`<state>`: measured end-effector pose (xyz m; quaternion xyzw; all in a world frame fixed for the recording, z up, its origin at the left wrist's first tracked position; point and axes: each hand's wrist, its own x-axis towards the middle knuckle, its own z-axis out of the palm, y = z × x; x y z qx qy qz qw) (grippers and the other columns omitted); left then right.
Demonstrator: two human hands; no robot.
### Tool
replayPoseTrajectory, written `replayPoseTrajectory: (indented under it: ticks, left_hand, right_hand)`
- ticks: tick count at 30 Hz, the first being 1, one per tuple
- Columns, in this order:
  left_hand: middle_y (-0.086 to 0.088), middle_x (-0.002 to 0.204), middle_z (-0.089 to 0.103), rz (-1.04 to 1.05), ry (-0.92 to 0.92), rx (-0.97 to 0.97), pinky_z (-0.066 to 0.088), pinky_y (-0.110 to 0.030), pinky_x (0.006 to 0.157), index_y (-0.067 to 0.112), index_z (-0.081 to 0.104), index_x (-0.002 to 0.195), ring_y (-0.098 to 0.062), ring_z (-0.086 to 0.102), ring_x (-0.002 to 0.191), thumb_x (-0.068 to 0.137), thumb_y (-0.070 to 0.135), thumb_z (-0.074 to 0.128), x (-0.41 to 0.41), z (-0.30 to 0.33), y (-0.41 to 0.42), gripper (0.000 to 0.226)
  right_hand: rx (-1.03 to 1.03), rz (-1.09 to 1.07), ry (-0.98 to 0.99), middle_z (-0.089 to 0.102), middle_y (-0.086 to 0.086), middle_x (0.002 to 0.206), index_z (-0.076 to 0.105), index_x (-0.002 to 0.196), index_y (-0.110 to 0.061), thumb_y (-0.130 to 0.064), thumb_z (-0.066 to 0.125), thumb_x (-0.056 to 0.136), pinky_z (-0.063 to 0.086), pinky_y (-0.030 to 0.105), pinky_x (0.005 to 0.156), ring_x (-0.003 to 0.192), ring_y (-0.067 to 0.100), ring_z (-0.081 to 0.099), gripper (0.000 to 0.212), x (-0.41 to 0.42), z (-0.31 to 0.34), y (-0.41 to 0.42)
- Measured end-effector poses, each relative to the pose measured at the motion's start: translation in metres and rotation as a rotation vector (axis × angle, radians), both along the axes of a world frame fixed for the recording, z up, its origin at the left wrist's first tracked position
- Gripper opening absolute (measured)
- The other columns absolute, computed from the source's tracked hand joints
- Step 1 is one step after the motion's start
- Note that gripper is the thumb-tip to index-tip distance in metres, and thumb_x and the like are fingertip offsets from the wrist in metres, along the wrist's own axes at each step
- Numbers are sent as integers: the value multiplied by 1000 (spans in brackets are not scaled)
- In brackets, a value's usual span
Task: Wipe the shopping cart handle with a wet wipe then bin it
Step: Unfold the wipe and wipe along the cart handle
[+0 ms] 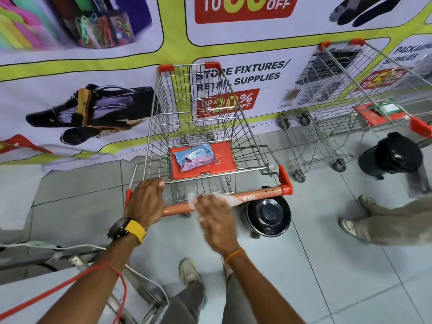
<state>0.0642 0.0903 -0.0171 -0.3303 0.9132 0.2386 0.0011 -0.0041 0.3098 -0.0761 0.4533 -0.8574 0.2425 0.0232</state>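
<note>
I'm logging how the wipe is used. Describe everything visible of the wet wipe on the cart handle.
The wet wipe is thin, white and translucent, blurred by motion. It lies stretched along the orange handle, crumpled at its left end. The right hand presses it onto the bar; the left hand grips the handle beside it, apart from it.

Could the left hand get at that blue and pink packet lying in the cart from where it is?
Probably yes: the left hand grips the handle just below the packet, which lies uncovered on the red seat flap.
</note>
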Motion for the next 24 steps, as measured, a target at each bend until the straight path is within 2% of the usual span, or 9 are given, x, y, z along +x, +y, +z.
replayPoseTrajectory:
  ticks: [4, 7, 10, 13, 15, 17, 19, 21, 24]
  left_hand:
    - [-18, 103, 72, 0, -9, -24, 50, -45, 87, 5, 67, 108, -39, 61, 99, 104, 24, 32, 0, 0, 1, 40]
    - [-18, 101, 72, 1, -18, -48, 51, -45, 84, 5, 67, 106, -38, 62, 96, 104, 25, 31, -2, -1, 3, 41]
    - [-18, 102, 72, -2, -17, -58, 51, -45, 84, 5, 67, 108, -38, 63, 97, 103, 27, 30, -5, -1, 4, 43]
    - [-18, 106, 73, -1, -13, -55, 52, -46, 88, 7, 67, 112, -38, 63, 101, 104, 28, 29, -2, -3, 0, 44]
    - [-18, 106, 73, -1, -6, -58, 52, -47, 87, 6, 67, 112, -39, 63, 100, 104, 29, 28, 0, -3, -2, 46]
    - [-19, 105, 72, 12, -3, -64, 52, -47, 87, 6, 67, 111, -40, 63, 99, 104, 29, 28, 0, -3, -1, 45]
    - [-19, 104, 72, 25, -12, -65, 52, -48, 87, 6, 67, 109, -41, 62, 99, 104, 28, 29, -2, -2, 4, 44]
    - [-20, 102, 71, 38, -34, -69, 50, -48, 87, 6, 66, 104, -41, 61, 98, 103, 28, 28, -7, 0, 9, 43]
    - [-19, 103, 71, 44, -33, -61, 50, -47, 88, 6, 65, 103, -40, 61, 98, 103, 27, 29, -11, 1, 14, 42]
  right_hand:
    - [-179, -361, -16, 59, 7, 147, 56, 142, -12, -32, 24, 110, 29, 51, 120, 143, 27, 43, 50, -65, 7, 72]
    - [-242, -461, -43, 62, 7, 142, 60, 138, -11, -31, 27, 110, 30, 53, 121, 143, 25, 44, 48, -72, 13, 72]
    - [-193, -251, -96, 63, 1, 141, 61, 136, -20, -33, 25, 109, 18, 35, 126, 145, 12, 40, 47, -34, 13, 28]
    - [-71, -10, -60, 60, -3, 143, 57, 141, -22, -30, 31, 109, 21, 34, 124, 138, 20, 49, 42, -10, 13, 7]
    - [-138, -61, -85, 63, -2, 137, 61, 135, -20, -32, 29, 109, 35, 39, 116, 131, 23, 55, 43, -34, 18, 29]
    - [-208, -270, -86, 67, 2, 131, 66, 127, -17, -33, 26, 109, 40, 48, 110, 127, 29, 59, 46, -69, 23, 66]
    - [-191, -425, -67, 68, 5, 132, 67, 127, -14, -31, 27, 109, 34, 51, 118, 130, 32, 57, 48, -93, 26, 96]
    - [-195, -466, -89, 66, 6, 137, 67, 131, -11, -32, 26, 109, 23, 44, 127, 136, 33, 53, 51, -90, 25, 90]
    - [-218, -286, -153, 63, 3, 141, 62, 136, -17, -35, 21, 109, 22, 39, 126, 141, 25, 47, 52, -40, 21, 34]
